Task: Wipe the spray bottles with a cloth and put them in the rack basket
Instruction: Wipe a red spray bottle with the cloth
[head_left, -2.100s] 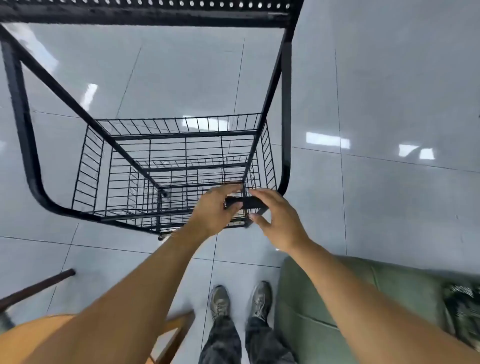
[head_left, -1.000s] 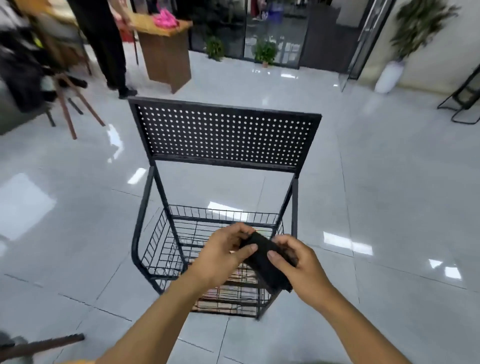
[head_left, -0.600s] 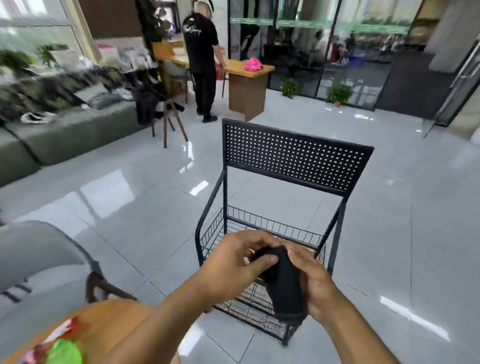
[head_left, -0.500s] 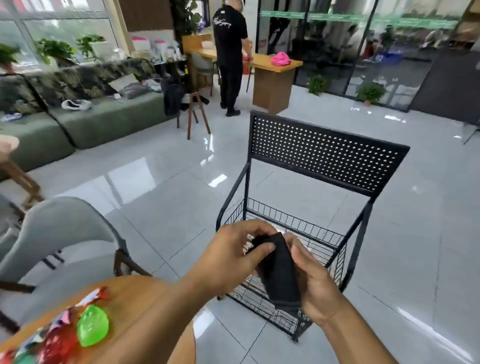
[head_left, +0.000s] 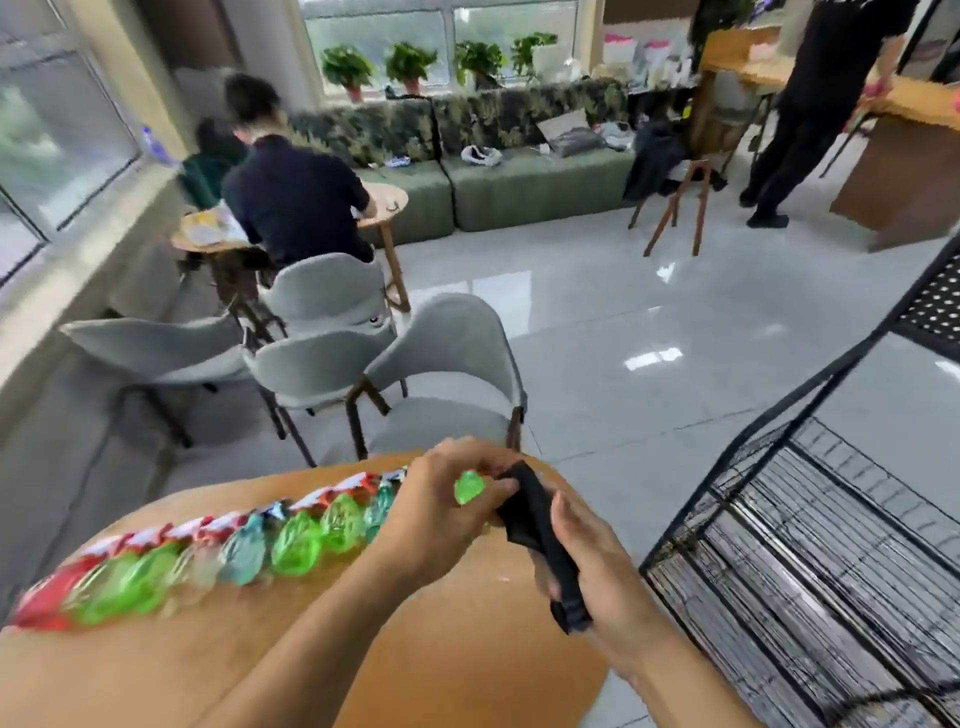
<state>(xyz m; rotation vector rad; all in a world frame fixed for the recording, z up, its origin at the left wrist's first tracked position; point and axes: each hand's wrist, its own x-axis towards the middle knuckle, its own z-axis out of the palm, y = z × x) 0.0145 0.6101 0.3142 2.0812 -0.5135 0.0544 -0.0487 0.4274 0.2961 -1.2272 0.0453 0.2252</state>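
Several spray bottles (head_left: 291, 540), green and teal with red-and-white tops, lie blurred in a row across the round wooden table (head_left: 415, 649). My left hand (head_left: 436, 512) is at the row's right end, its fingers curled round a green spray bottle (head_left: 470, 487). My right hand (head_left: 597, 571) grips a black cloth (head_left: 537, 525) just right of that bottle, and the cloth's upper end touches my left fingertips. The black wire rack basket (head_left: 831, 551) stands on the floor at the right, with its frame (head_left: 810, 384) rising above it.
Three grey chairs (head_left: 447, 374) stand just beyond the table. A person sits at another round table (head_left: 384, 202) behind them, and another person (head_left: 821, 104) stands at a counter at the back right. A green sofa (head_left: 519, 182) lines the far wall.
My view has swung left from the rack to the table with the bottles. My left hand has left the cloth and closed on a green bottle, while my right hand keeps the cloth.
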